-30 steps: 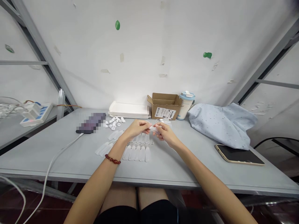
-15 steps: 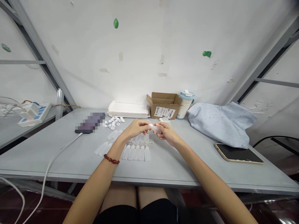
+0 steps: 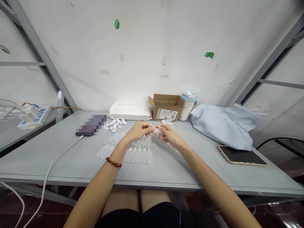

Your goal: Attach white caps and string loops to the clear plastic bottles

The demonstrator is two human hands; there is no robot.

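I see my right hand (image 3: 170,134) pinching a clear tube (image 3: 158,132) above the bench (image 3: 185,161). My left hand (image 3: 138,131) bunches by its end; I can't tell what it grips. Squeezing too hard might make the tube pop out.

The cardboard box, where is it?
In the head view, the cardboard box stands at the back of the table, between the white stack on its left and the lidded cup on its right.

The small tags (image 3: 143,156) look translucent plastic; the box (image 3: 167,113), matt cardboard; the bundle (image 3: 224,125), cloth; the phone screen (image 3: 241,155), glossy
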